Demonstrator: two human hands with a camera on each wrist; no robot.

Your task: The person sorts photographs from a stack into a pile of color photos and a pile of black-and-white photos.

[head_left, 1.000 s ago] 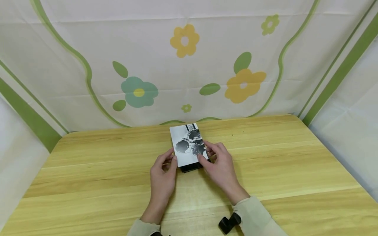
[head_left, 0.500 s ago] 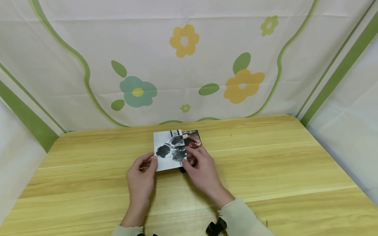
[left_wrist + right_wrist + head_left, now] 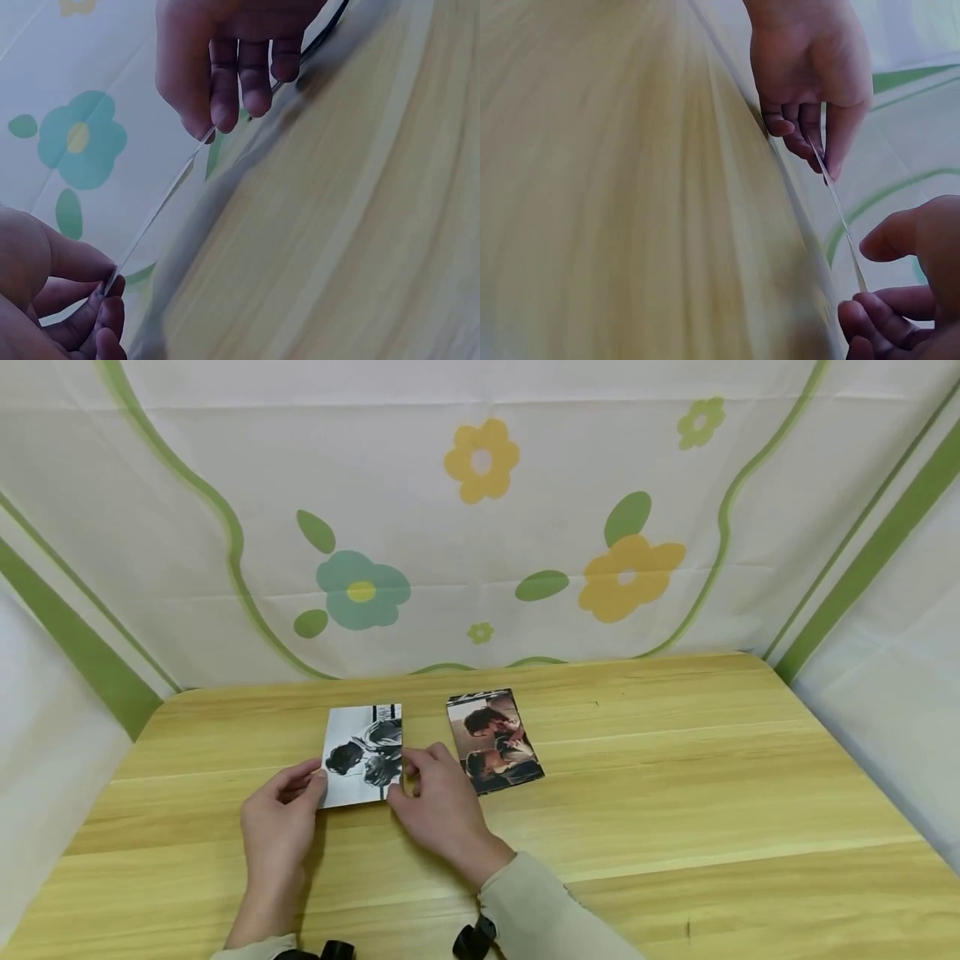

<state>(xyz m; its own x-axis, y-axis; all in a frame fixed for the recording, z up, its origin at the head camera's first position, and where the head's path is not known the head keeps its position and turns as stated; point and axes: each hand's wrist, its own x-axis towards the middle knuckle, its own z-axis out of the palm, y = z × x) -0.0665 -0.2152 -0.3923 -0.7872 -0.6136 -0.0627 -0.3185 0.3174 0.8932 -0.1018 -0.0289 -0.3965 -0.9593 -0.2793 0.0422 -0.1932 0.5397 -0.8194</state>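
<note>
A black-and-white photo card (image 3: 352,752) is held between both hands, left of the table's middle. Seen edge-on in the left wrist view, the photo card (image 3: 161,202) is tilted and off the tabletop. My left hand (image 3: 281,822) pinches its left edge between thumb and fingers. At the right edge, my right hand (image 3: 446,810) has its fingers curled against the card; in the right wrist view its thumb (image 3: 892,238) stands a little apart from the card. Beside the right hand lies a small pile of photo cards (image 3: 495,735), a brownish colour picture on top, its lower left corner partly hidden.
The light wooden table (image 3: 675,777) reaches back to a white cloth (image 3: 480,552) printed with flowers and green lines. Similar cloth hangs at both sides. A black wrist device (image 3: 474,937) is on the right forearm, near the table surface.
Both hands have carried the black-and-white card leftward and slightly nearer, off the pile. The colour card on top of the pile has come into view.
</note>
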